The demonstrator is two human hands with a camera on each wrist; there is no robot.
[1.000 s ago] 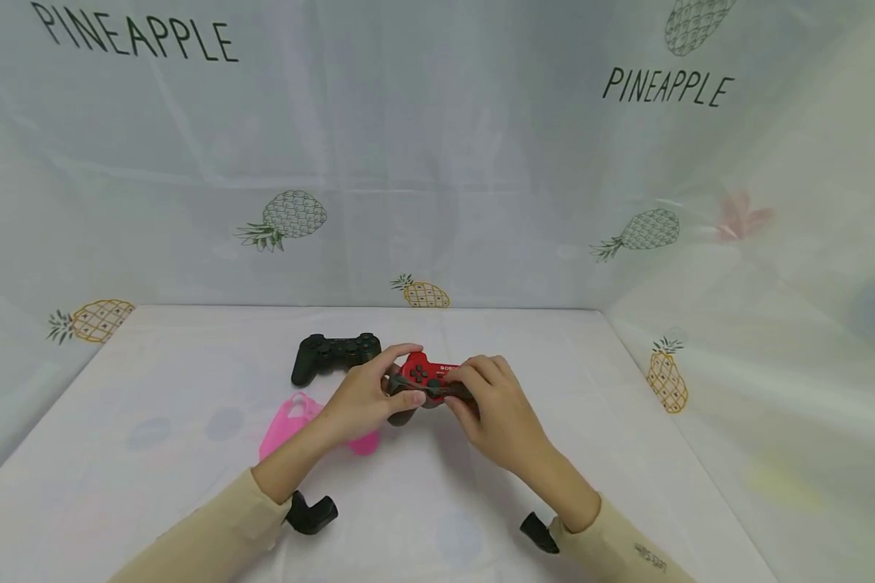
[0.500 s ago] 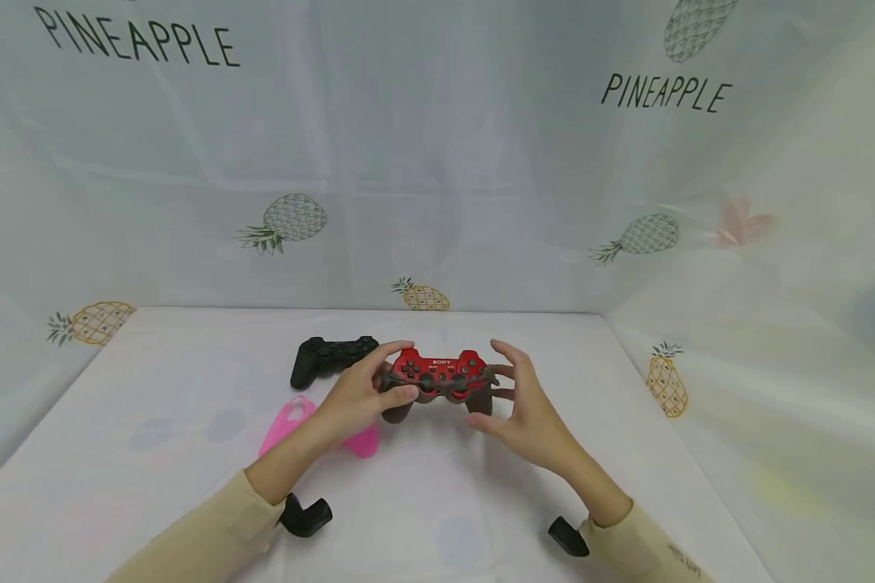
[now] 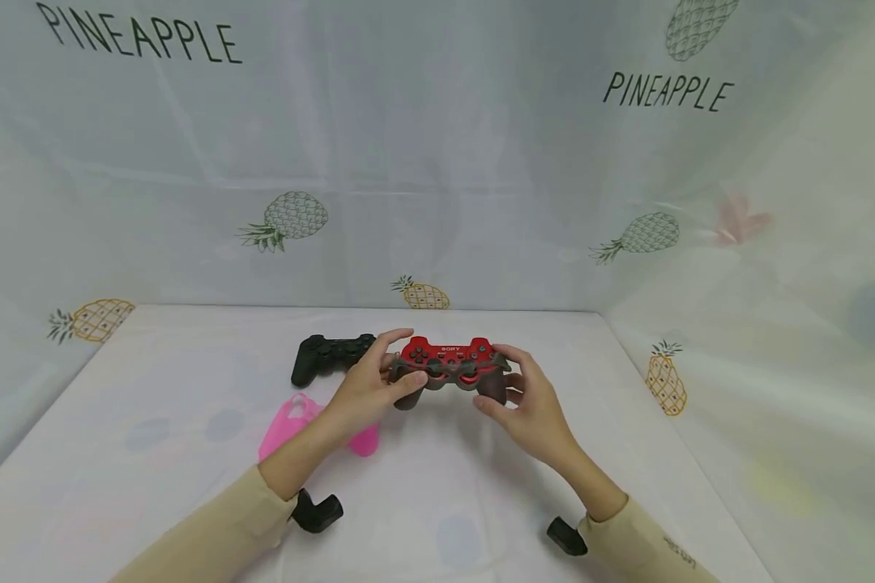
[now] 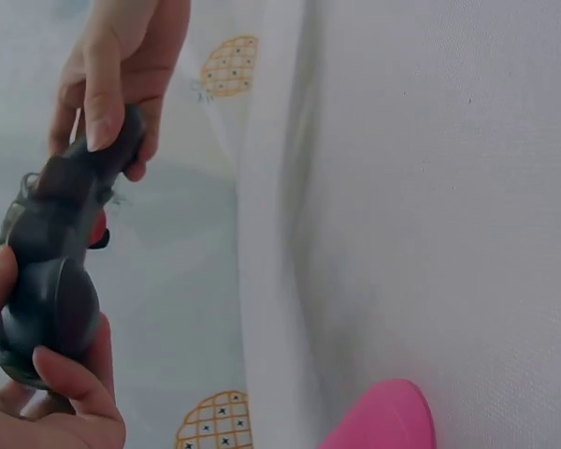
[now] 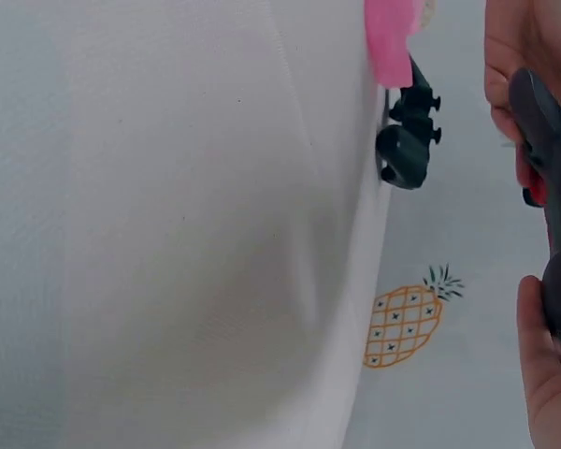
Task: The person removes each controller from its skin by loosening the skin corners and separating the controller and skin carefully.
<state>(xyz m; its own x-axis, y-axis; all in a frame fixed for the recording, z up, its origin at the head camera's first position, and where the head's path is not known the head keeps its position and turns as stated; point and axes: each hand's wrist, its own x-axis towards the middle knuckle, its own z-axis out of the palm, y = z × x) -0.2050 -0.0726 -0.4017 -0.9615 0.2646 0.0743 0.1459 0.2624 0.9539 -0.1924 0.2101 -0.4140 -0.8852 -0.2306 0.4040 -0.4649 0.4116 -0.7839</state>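
Note:
Between both hands, raised over the white table, is a red game controller [image 3: 450, 351] marked SONY. A dark silicone cover [image 3: 492, 385] wraps its handles and lower part, leaving the red top face exposed. My left hand [image 3: 368, 387] grips the left end, thumb on the near side and index finger at the upper edge. With curled fingers and thumb, my right hand [image 3: 531, 405] holds the right handle. In the left wrist view the cover's dark underside [image 4: 51, 224] shows, and the right wrist view catches one covered handle [image 5: 538, 112] at its edge.
Behind my left hand lies a black game controller [image 3: 326, 356] on the table [image 3: 423, 502]. A pink silicone cover [image 3: 284, 425] is partly hidden beneath my left forearm. Black curved pieces [image 3: 319, 512] stick out at both cuffs. A pineapple-print curtain [image 3: 481, 202] hangs behind.
My right hand first let go and drew back rightward, uncovering the controller's right side, then closed on the right handle. The controller has since risen slightly and shifted right.

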